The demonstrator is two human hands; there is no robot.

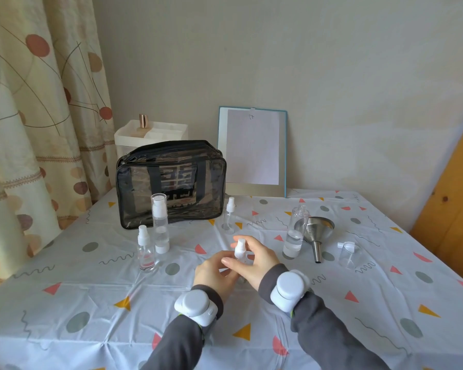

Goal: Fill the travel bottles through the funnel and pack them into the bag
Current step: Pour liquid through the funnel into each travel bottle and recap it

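Near the lower centre of the frame, both hands hold one small spray bottle (pixel 240 252) upright just above the worktop (pixel 91 289). The grip of the left hand (pixel 213 272) is closed around the lower part of this bottle. The grip of the right hand (pixel 252 260) is closed around its white spray head and neck, with one finger curved over the top. How much liquid it contains, I cannot tell.

Right of the hands stands an open bottle (pixel 296 233) without a cap, with some clear liquid at the bottom. Just beside it, a metal funnel (pixel 315 231) lies on its side, and further right lies a clear cap (pixel 349 254).

Left of the hands, a tall pump bottle (pixel 160 222) and a second spray bottle (pixel 145 249) stand close together. A third spray bottle (pixel 230 217) stands behind the hands. The transparent black bag (pixel 171 182) stands at the centre of the frame, at the back of the worktop, and its top looks closed. A board with paper (pixel 253 150) leans on the wall right of the bag.
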